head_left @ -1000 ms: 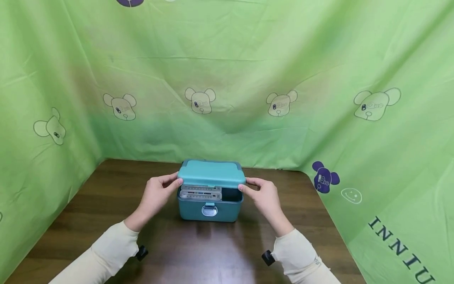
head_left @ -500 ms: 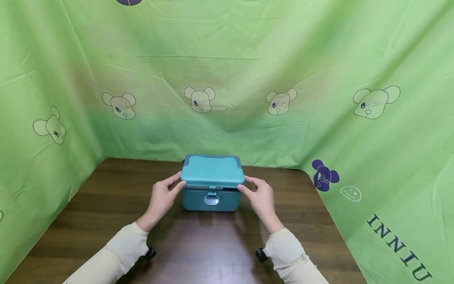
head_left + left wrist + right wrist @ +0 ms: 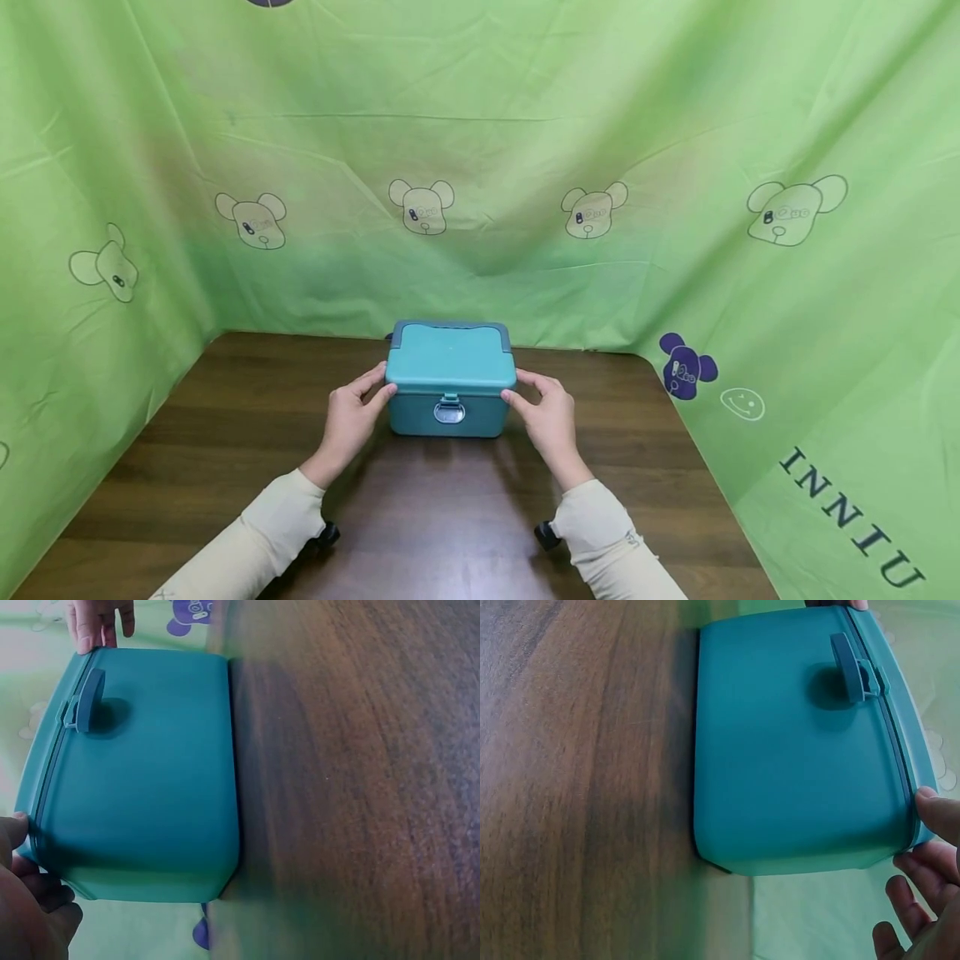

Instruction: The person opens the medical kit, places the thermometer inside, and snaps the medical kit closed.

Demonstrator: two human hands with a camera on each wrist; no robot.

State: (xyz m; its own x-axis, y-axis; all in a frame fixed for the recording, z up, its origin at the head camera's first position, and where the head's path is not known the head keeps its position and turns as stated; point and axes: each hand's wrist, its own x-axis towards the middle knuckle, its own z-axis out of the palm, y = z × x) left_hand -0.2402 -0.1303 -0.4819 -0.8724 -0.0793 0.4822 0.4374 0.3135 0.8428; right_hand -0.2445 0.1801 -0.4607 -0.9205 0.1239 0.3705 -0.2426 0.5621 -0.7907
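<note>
A teal storage box [image 3: 412, 417] stands on the table, its lid [image 3: 452, 360] down flush on the body. The front latch [image 3: 449, 411] sticks out from the front wall, as the left wrist view shows of the clasp [image 3: 91, 701]. My left hand [image 3: 349, 423] pinches the lid's front left corner, thumb on the front edge and fingers along the side. At the front right corner my right hand [image 3: 551, 423] grips the lid the same way, its lower fingers [image 3: 911, 907] spread below the lid edge. What lies inside the box is hidden.
The brown wooden table [image 3: 450, 533] reaches back to a green curtain [image 3: 495, 283] printed with bear heads, which encloses the back and both sides. The box stands near the table's back edge.
The lid has come down from partly raised, covering the clear ruled cases seen inside earlier. Both hands moved down with it, and the box shifted slightly away.
</note>
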